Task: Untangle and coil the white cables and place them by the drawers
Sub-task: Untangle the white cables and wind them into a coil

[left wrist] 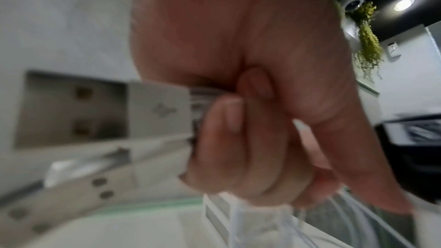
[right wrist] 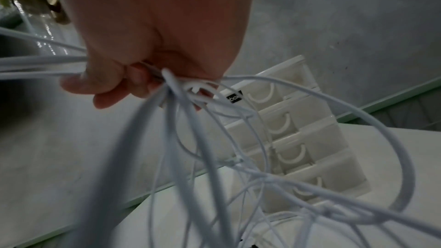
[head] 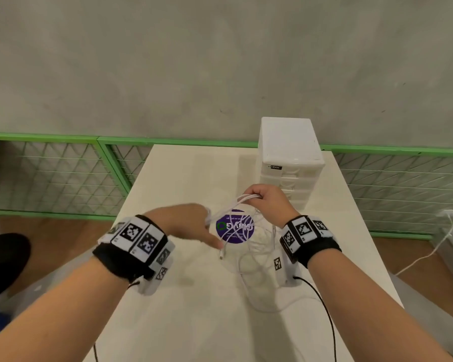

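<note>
A tangle of white cables (head: pixel 256 246) lies on the white table (head: pixel 183 309) in front of the white drawers (head: pixel 289 152). My right hand (head: pixel 266 198) is raised just in front of the drawers and grips a bunch of cable loops; strands (right wrist: pixel 214 148) hang from that fist (right wrist: pixel 143 63) toward the table. My left hand (head: pixel 191 223) is to the left of it, fingers curled (left wrist: pixel 250 139) round strands stretched between both hands. A loose plug end (head: pixel 221 256) dangles below the left thumb. The drawers (right wrist: pixel 293 139) stand closed.
A round purple sticker (head: pixel 234 228) is on the table under the cables. A green mesh fence (head: pixel 63 173) runs behind the table below a grey wall. Another white lead (head: pixel 429 254) trails on the floor at right. A black object (head: pixel 3 259) is at far left.
</note>
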